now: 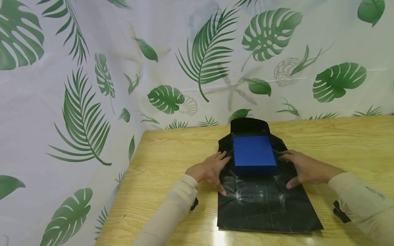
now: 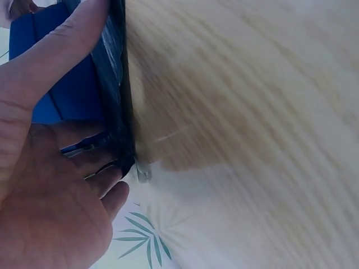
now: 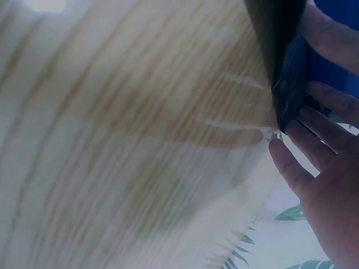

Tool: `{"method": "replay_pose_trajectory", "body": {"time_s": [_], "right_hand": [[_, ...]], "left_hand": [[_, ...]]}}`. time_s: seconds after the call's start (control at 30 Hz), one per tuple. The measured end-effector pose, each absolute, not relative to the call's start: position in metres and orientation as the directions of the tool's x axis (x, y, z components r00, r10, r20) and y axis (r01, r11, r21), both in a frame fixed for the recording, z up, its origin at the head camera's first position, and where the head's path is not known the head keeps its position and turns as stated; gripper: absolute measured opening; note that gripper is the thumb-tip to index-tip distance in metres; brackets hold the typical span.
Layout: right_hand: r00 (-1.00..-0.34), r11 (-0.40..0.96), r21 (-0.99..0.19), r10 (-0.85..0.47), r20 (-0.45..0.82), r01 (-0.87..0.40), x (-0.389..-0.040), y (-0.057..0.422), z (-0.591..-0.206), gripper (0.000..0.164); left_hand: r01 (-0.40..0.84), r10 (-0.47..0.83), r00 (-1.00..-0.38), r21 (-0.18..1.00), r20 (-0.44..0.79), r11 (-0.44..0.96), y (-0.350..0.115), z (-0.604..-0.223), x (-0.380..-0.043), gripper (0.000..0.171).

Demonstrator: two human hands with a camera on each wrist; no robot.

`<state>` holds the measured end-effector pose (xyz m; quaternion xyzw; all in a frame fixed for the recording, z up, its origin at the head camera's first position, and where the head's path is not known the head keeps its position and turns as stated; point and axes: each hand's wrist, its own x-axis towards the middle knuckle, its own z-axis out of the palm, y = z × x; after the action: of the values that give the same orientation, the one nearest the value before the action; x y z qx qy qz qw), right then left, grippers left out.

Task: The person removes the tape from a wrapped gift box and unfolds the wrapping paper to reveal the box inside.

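A blue box (image 1: 254, 151) lies on a creased black sheet (image 1: 264, 212), which is flat on the table. Behind the box stands a black flap (image 1: 249, 126) with a rounded top; how it joins the sheet cannot be told. At the sheet's left edge is my left hand (image 1: 210, 169), thumb and fingers spread, fingertips touching the black material beside the box. My right hand (image 1: 303, 167) mirrors it on the right edge, its fingers spread and loosely bent. Both wrist views show the left fingers (image 2: 98, 162) and right fingers (image 3: 314, 134) along the sheet's edges.
The wood-grain table (image 1: 172, 150) extends around the sheet on both sides. A white cloth (image 1: 172, 34) printed with green leaves hangs behind the table and along its left side.
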<state>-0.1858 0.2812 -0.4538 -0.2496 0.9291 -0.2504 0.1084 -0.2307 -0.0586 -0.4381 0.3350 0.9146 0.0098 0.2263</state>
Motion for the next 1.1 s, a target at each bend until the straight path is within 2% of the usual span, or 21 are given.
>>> {"method": "replay_pose_trajectory", "body": {"time_s": [0.27,0.57,0.93,1.1], "right_hand": [[-0.853,0.761,-0.498,-0.517,-0.077,-0.416,-0.196,0.278,-0.457,0.101],[-0.869,0.805,-0.453,-0.480,-0.121,-0.382,-0.209,0.273,-0.460,0.118],[-0.880,0.834,-0.401,-0.458,-0.123,-0.378,-0.193,0.271,-0.461,0.122],[-0.875,0.837,-0.380,-0.468,-0.123,-0.394,-0.186,0.269,-0.458,0.121]], "left_hand": [[0.594,0.610,-0.670,0.188,-0.423,0.782,-0.058,-0.440,-0.244,0.128],[0.568,0.587,-0.678,0.192,-0.442,0.800,-0.052,-0.443,-0.260,0.131],[0.556,0.586,-0.674,0.214,-0.449,0.803,-0.057,-0.444,-0.241,0.135],[0.570,0.583,-0.683,0.178,-0.441,0.802,-0.060,-0.444,-0.232,0.136]]}}
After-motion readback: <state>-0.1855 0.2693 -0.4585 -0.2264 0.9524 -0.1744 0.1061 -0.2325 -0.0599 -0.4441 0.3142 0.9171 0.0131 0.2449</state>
